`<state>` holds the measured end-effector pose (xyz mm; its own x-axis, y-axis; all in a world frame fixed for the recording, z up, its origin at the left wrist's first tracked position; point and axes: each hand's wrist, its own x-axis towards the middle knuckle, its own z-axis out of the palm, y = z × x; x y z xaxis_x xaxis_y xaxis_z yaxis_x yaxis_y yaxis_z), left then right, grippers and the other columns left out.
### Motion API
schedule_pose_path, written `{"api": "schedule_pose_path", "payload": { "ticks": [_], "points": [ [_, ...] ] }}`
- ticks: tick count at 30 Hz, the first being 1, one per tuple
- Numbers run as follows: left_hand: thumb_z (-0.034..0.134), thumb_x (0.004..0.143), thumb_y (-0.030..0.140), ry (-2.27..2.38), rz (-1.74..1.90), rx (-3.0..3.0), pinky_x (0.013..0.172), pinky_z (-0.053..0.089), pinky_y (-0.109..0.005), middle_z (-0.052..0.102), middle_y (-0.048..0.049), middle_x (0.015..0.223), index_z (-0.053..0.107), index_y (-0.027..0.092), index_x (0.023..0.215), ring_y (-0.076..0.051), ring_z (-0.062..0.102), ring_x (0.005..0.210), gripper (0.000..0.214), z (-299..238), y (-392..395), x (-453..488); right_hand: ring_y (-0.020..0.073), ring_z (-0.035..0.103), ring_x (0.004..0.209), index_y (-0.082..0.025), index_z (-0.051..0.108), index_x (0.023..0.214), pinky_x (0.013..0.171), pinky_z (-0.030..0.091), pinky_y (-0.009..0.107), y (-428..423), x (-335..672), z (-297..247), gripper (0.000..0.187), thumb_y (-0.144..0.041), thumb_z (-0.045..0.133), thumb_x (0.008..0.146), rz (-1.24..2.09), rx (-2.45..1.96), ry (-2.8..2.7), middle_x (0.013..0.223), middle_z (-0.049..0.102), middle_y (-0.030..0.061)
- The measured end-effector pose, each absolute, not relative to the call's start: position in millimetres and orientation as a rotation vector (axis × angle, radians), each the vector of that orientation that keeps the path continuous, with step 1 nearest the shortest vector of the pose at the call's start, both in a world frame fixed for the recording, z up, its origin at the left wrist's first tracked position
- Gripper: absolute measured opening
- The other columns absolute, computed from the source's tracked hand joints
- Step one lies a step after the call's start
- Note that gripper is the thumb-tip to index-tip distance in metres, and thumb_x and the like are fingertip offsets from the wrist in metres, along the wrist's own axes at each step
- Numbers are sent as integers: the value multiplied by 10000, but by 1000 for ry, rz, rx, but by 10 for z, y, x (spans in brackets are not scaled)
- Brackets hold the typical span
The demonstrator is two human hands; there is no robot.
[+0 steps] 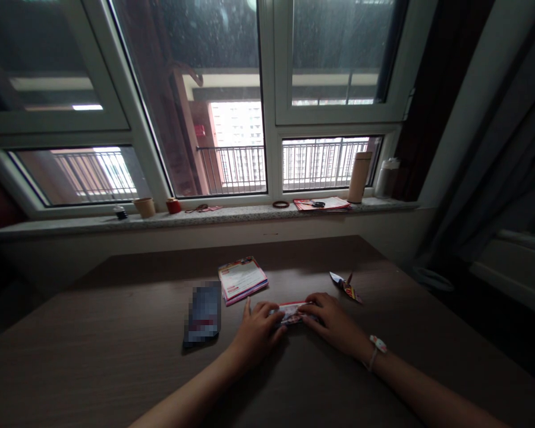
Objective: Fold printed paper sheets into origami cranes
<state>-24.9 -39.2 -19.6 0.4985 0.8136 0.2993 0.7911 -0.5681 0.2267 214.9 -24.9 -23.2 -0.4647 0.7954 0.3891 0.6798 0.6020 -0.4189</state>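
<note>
On the brown table [116,356], both my hands press down on a small folded piece of printed paper [290,311]. My left hand [257,333] lies on its left end with fingers curled and the forefinger stretched out. My right hand [332,321] covers the right end, fingertips pinching the paper's edge; a white band is on that wrist. A folded paper figure [346,287] lies just beyond my right hand. A stack of printed paper sheets [242,279] rests beyond my left hand.
A dark flat object, blurred out [203,314], lies left of my left hand. The window sill [249,215] holds a small cup [144,207], a red pot [173,205], scissors on papers [321,204], a tall tan bottle [359,177] and a white bottle [386,177]. A curtain hangs at right.
</note>
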Motion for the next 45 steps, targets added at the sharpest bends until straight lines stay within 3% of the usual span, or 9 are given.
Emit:
{"api": "schedule_pose_path", "payload": {
  "ticks": [4,12,40,45],
  "points": [
    [554,892,357,1432,579,2669,1114,110,-650,607,-52,1214,539,308,1258,-252,515,1170,370,-193,-396,-253,228,549,1037,-309,664,1133,942,445,392,-264,2136,-208,288,-426,510,919,267,-1174,-2258,1105,597,72],
    [557,885,386,1461,522,2657,1074,171,-684,560,-69,1310,549,323,1259,-288,479,1224,379,-218,-383,-257,237,520,1050,-313,643,1164,946,443,405,-255,2124,-229,312,-437,468,938,269,-1199,-2265,1117,556,82],
    [527,910,376,1465,516,2661,1098,71,-678,565,-54,1288,523,336,1277,-268,475,1223,369,-200,-375,-240,236,528,1047,-289,634,1178,932,451,390,-230,2115,-275,320,-422,463,942,226,-1211,-2270,1120,562,84],
    [488,926,405,1487,476,2657,1097,113,-671,560,-49,1294,515,342,1289,-268,473,1221,369,-188,-372,-237,227,532,1031,-291,630,1182,924,453,382,-233,2107,-269,316,-416,460,947,210,-1220,-2274,1111,565,81]
  ]
}}
